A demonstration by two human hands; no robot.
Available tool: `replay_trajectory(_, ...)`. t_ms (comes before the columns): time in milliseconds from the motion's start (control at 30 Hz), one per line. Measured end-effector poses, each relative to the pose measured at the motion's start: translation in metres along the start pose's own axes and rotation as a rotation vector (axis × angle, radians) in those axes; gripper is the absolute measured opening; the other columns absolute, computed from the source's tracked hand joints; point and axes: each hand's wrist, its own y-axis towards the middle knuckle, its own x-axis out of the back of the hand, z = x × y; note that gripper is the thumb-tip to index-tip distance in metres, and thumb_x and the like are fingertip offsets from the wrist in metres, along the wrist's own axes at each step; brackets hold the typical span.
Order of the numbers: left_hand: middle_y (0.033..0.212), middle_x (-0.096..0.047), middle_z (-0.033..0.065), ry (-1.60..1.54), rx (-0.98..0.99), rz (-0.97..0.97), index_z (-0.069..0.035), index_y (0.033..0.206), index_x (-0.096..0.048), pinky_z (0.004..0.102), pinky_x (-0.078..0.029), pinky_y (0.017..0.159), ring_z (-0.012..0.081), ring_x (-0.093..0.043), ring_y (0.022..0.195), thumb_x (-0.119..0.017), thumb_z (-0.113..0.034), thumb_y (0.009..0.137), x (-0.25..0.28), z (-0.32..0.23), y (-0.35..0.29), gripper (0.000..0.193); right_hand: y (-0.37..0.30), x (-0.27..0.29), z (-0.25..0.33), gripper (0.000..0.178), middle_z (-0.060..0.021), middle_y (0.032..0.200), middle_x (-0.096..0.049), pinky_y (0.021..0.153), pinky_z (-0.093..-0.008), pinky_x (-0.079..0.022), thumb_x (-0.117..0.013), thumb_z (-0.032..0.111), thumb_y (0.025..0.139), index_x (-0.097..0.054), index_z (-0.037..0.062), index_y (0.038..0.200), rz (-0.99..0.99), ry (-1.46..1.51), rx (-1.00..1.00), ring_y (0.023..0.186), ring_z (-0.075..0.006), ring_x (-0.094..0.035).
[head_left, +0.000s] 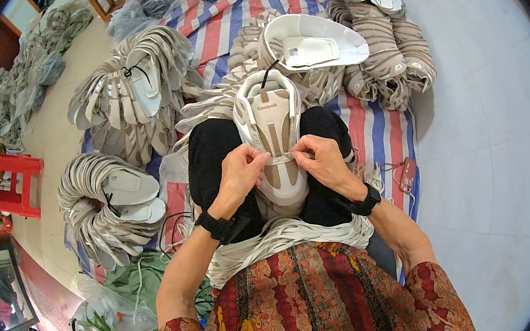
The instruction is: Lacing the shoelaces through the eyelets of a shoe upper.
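Far left of the hands stood a red stool [15, 184]; nearer on that side, a curled bundle of shoe parts [80, 206] lay on a striped sheet [379, 133]. The left hand [243, 171] was closed in a thumb-and-finger pinch on a pale lace [280, 159]. Between the hands, over the lap, lay the shoe [270, 129], long axis pointing away from the body, toe nearest, the lace crossing its front at roughly a right angle. The right hand [325, 164] pinched the lace similarly; neither hand was clearly nearer the shoe. Beyond the right hand, a large white shoe piece [349, 45] sat near the shoe's open end; contact could not be told. No obstruction seen between hands and lace.
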Motion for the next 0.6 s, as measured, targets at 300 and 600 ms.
replay_trajectory(300, 0.059, -0.055, 0.0031, 0.015, -0.034, -0.009, 0.0, 0.073, -0.053, 0.0207, -0.043, 0.041, 0.0077, -0.051, 0.047, -0.061, -0.013, 0.08, 0.0, 0.004, 0.003, 0.017, 0.002, -0.01, 0.002, 0.008, -0.016, 0.066, -0.055, 0.056, -0.0405, -0.044, -0.055, 0.009, 0.07, -0.053, 0.0009, 0.069, -0.059, -0.287, 0.19, 0.063, -0.0341, -0.056)
replay_trajectory(600, 0.062, -0.055, 0.004, -0.015, -0.013, 0.047, -0.002, 0.075, -0.051, 0.0202, -0.044, 0.044, 0.0086, -0.052, 0.049, -0.059, -0.013, 0.082, 0.0, 0.004, 0.006, 0.016, 0.02, 0.001, -0.009, 0.011, -0.0123, 0.059, -0.055, 0.049, -0.0313, -0.042, -0.056, 0.009, 0.074, -0.057, -0.0019, 0.074, 0.218, 0.056, 0.097, 0.052, -0.0187, -0.055)
